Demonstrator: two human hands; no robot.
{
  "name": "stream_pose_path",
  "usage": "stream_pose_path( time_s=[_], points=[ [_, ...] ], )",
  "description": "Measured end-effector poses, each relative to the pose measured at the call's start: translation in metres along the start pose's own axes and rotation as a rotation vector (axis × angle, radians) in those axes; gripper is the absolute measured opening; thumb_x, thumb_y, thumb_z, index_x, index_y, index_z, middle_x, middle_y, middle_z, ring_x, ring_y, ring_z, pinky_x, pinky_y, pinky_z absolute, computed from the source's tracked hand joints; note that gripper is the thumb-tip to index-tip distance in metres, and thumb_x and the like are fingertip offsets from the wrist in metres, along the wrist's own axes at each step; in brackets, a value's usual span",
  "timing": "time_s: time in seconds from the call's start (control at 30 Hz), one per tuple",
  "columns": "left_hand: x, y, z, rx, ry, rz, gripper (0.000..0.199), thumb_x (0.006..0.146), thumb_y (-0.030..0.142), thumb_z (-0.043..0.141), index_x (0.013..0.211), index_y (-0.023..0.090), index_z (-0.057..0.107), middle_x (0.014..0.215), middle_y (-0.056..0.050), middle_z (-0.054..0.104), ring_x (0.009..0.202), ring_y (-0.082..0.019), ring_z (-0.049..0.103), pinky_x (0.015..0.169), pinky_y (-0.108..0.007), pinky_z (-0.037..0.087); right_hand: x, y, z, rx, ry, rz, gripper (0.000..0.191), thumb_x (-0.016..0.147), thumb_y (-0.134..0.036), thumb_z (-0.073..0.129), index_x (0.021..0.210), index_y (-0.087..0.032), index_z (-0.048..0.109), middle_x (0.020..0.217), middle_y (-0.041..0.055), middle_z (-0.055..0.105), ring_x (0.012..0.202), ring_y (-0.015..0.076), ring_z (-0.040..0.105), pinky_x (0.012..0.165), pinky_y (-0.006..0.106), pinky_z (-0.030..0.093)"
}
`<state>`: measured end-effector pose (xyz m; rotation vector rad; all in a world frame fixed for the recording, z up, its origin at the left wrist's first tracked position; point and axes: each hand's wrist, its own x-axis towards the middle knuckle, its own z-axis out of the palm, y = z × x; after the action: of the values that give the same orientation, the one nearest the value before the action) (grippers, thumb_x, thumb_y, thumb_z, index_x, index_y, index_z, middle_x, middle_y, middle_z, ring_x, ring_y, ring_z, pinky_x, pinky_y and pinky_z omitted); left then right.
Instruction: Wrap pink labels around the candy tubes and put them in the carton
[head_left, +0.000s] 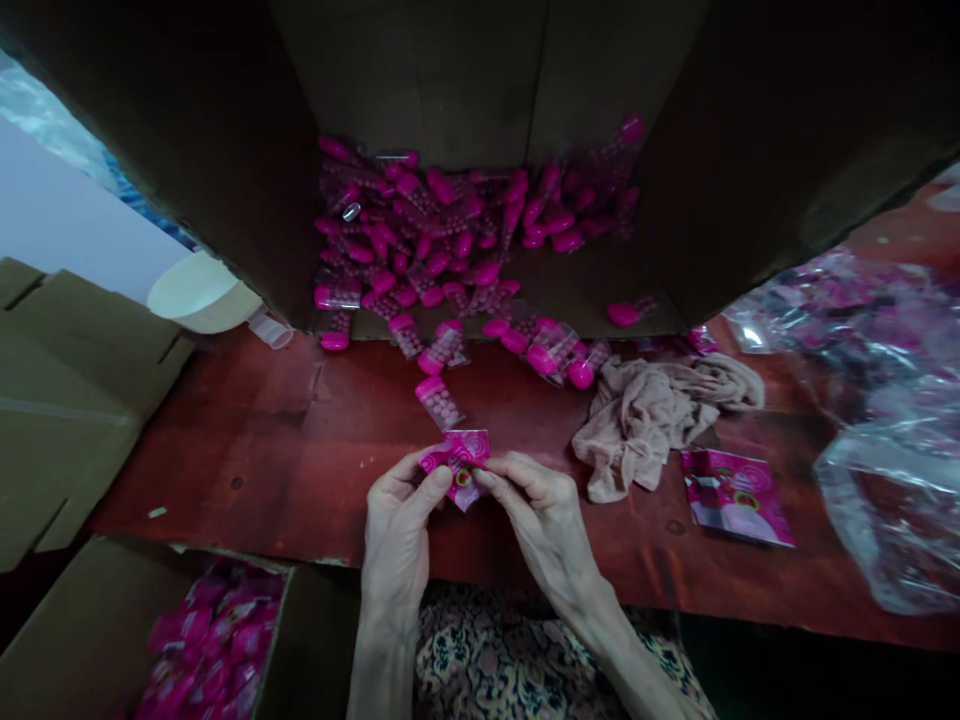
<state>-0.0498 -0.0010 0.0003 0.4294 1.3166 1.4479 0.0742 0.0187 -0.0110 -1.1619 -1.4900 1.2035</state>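
Note:
Between my two hands, over the front of the red table, is a small pink printed wrapper [466, 445]. My left hand [401, 510] pinches its left side between thumb and fingers. On the opposite side, my right hand [536, 505] grips the wrapper's right edge the same way. Whether anything sits inside the wrapper I cannot tell. Just beyond the fingers lies a clear pink-capped jar [441, 403] filled with small round balls. More such jars [551, 350] lie behind it at the mouth of a tipped cardboard box.
The large cardboard box [480, 90] holds many pink-capped jars. A crumpled cloth [645, 415] and flat pink wrappers [735, 497] lie at right, beside a clear plastic bag [892, 500]. At lower left, a carton [82, 630] contains pink-wrapped pieces. A white tub [202, 292] stands at left.

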Motion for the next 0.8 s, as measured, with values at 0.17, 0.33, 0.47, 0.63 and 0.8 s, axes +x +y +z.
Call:
stream_pose_path(
  time_s=[0.17, 0.33, 0.47, 0.63, 0.8],
  points=[
    [0.002, 0.003, -0.013, -0.029, 0.151, 0.047, 0.014, 0.057, 0.02, 0.077, 0.069, 0.015, 0.071, 0.063, 0.0, 0.068, 0.056, -0.008, 0.055, 0.054, -0.018, 0.042, 0.012, -0.005, 0.006, -0.279, -0.107, -0.111, 0.019, 0.089, -0.023, 0.048, 0.089, -0.018, 0.066, 0.082, 0.0047, 0.066, 0.074, 0.0178, 0.06, 0.069, 0.03, 0.047],
    [0.009, 0.015, -0.02, -0.249, 0.311, 0.041, 0.025, 0.045, 0.02, 0.083, 0.063, 0.013, 0.067, 0.059, 0.001, 0.066, 0.049, -0.007, 0.055, 0.043, -0.015, 0.039, 0.047, -0.017, 0.03, -0.83, 0.012, -0.075, 0.023, 0.085, -0.028, 0.055, 0.099, -0.011, 0.062, 0.092, 0.0143, 0.062, 0.086, 0.0289, 0.056, 0.071, 0.038, 0.047],
    [0.012, 0.02, -0.024, -0.38, 0.32, 0.054, 0.025, 0.048, 0.02, 0.083, 0.065, 0.013, 0.066, 0.059, 0.001, 0.066, 0.05, -0.007, 0.057, 0.045, -0.015, 0.043, 0.065, -0.014, 0.046, -0.96, -0.04, -0.027, 0.02, 0.078, -0.022, 0.063, 0.093, -0.01, 0.062, 0.096, 0.0178, 0.06, 0.091, 0.0316, 0.055, 0.07, 0.038, 0.047],
    [0.015, 0.02, -0.028, -0.475, 0.338, 0.052, 0.015, 0.061, 0.02, 0.076, 0.07, 0.013, 0.066, 0.066, -0.001, 0.069, 0.059, -0.011, 0.062, 0.061, -0.022, 0.051, 0.059, -0.011, 0.035, -0.654, 0.044, 0.016, 0.019, 0.078, -0.016, 0.06, 0.096, -0.014, 0.059, 0.086, 0.0081, 0.065, 0.076, 0.0217, 0.06, 0.065, 0.031, 0.046],
    [0.02, 0.021, -0.023, -0.556, 0.347, 0.04, 0.004, 0.074, 0.016, 0.065, 0.071, 0.015, 0.066, 0.068, -0.001, 0.068, 0.065, -0.011, 0.063, 0.071, -0.023, 0.05, 0.026, -0.025, 0.016, -0.068, -0.062, 0.171, 0.017, 0.074, -0.025, 0.064, 0.088, -0.017, 0.06, 0.073, 0.0009, 0.065, 0.064, 0.0143, 0.058, 0.059, 0.025, 0.045]
  ],
)
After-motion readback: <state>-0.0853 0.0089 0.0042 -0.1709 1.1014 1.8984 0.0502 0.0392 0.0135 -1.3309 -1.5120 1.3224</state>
